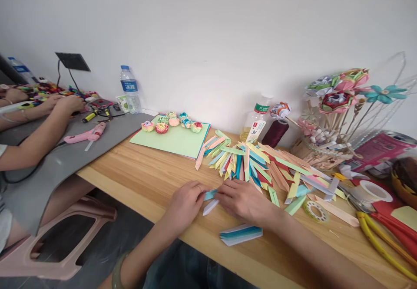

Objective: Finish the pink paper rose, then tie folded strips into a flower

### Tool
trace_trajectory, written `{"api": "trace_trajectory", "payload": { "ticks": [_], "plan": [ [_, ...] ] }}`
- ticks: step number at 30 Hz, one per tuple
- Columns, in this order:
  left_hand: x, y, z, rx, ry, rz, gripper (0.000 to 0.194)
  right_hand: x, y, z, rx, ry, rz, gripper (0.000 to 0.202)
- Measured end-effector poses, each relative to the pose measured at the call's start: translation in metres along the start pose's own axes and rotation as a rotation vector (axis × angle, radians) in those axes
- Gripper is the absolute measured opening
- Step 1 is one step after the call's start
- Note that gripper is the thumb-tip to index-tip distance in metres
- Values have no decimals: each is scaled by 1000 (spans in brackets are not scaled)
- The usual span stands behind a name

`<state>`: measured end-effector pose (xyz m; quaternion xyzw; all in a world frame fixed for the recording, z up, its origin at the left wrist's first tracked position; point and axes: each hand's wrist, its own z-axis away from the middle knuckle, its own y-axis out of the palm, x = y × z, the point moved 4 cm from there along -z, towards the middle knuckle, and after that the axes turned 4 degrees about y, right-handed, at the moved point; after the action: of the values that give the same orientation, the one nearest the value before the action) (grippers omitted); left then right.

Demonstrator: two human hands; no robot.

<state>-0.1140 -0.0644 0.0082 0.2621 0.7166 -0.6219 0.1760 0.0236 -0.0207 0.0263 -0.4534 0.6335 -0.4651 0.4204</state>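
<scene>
My left hand (186, 205) pinches one end of a blue folded paper strip (210, 194) low over the table's front part. My right hand (246, 201) closes over the strip's other end, and its fingers hide that end. Just below it a pale lavender paper strip (210, 207) pokes out from beneath my right hand. Closer to the table edge lies a small stack of blue and white folded strips (241, 234). Beyond my hands spreads a heap of folded paper strips (239, 161) in several colours.
Paper flowers (174, 121) sit on green sheets (169, 141). At the right are a tape roll (316, 211), yellow-and-red-handled tools (384, 241), a basket (321, 152) of flowers and a bottle (257, 117). Leftward, a pink glue gun (86, 133) rests near a co-worker's arms (42, 143).
</scene>
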Motion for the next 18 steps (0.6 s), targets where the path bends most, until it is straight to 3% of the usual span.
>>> {"api": "trace_trajectory", "payload": {
  "ticks": [9, 18],
  "plan": [
    [2, 1, -3, -5, -21, -73, 20, 1, 2, 1, 18, 33, 4, 20],
    [4, -1, -4, -18, -29, -71, 17, -12, -9, 4, 79, 396, -415, 27]
  ]
}}
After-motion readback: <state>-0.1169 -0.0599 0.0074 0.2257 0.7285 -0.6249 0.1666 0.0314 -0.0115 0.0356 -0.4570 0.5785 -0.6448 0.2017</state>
